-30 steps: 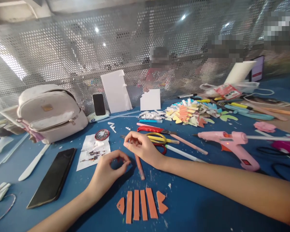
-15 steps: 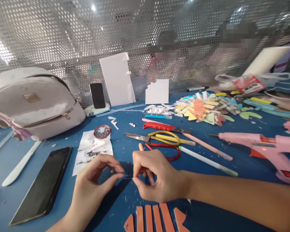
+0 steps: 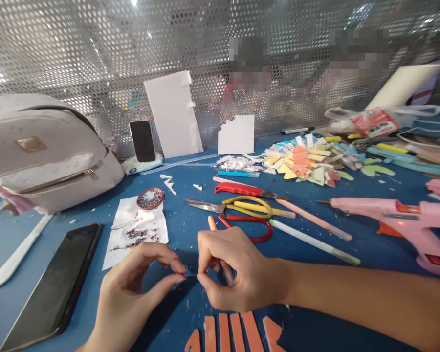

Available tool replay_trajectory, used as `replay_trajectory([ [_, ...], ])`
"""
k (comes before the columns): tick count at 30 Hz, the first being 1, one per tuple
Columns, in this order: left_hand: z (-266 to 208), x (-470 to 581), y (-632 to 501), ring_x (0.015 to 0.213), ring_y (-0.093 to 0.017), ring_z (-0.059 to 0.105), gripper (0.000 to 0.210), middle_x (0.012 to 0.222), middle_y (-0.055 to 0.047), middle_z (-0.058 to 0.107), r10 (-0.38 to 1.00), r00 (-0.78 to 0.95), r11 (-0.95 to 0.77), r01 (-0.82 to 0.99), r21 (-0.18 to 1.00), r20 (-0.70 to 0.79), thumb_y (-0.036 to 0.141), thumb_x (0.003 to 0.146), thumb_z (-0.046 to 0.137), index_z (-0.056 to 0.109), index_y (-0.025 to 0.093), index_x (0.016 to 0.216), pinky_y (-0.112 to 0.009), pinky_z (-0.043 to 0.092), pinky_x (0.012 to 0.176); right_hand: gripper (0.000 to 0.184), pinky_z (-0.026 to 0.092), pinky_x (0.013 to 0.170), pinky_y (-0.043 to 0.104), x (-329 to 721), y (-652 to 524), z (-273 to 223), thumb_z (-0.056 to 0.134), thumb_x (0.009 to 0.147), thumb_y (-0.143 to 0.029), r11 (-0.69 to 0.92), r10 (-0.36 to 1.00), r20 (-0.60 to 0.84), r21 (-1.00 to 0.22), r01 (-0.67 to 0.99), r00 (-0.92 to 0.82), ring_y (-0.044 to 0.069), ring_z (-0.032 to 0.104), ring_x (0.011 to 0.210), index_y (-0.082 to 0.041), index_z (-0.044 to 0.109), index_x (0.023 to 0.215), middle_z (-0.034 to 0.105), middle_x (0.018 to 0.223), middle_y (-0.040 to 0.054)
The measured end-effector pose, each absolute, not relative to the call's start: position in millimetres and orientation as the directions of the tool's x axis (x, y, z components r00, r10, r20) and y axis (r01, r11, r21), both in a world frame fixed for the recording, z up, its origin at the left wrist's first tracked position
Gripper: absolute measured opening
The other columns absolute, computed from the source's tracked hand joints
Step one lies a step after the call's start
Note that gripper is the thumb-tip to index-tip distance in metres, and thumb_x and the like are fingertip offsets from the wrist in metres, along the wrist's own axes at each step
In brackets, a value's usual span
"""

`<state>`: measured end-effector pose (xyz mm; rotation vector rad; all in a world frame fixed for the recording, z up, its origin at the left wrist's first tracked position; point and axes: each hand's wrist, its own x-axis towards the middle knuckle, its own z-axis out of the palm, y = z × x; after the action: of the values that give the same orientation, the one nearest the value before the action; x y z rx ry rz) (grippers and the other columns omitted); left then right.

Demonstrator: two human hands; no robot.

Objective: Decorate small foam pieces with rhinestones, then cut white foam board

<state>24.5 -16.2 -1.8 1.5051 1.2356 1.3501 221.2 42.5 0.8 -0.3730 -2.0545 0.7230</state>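
My left hand (image 3: 132,288) and my right hand (image 3: 238,269) face each other low over the blue table, each with thumb and forefinger pinched. A very thin, pale strand (image 3: 191,275) stretches across the small gap between the fingertips; its material is too fine to tell. Below the hands lie flat orange pieces: several strips (image 3: 235,332) side by side, a pointed piece (image 3: 193,341) on the left and a notched one (image 3: 273,334) on the right. An orange stick (image 3: 212,223) shows just behind my right hand, partly hidden.
Left are a backpack (image 3: 47,156), phone (image 3: 53,288), white plastic knife (image 3: 18,252) and bead-strewn paper (image 3: 132,239) with a bead dish (image 3: 150,198). Ahead lie scissors (image 3: 205,206), a red-handled cutter (image 3: 238,188) and a scrap heap (image 3: 304,161). A pink glue gun (image 3: 385,210) rests right.
Both hands have shifted slightly left and down in the view, still pinching the strand. The whole scene has shifted a little left too, as the camera turned.
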Motion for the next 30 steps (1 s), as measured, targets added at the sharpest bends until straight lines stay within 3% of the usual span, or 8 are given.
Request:
replay_trajectory([
  [30,-2.6,22.6,-17.8,0.076,-0.018,0.072,0.015,0.079,-0.001,0.075,0.965,-0.019,-0.253,0.216,0.943,0.263,0.013,0.079,0.076,0.073,0.024,0.089,-0.027,0.060,0.072,0.017,0.029,0.048,0.022,222.7,42.8,-0.5,0.054,0.073,-0.010,0.772,0.512,0.640,-0.636,-0.021,-0.573,0.007,0.035,0.051,-0.021,0.042,0.075,0.041,0.067,-0.0058],
])
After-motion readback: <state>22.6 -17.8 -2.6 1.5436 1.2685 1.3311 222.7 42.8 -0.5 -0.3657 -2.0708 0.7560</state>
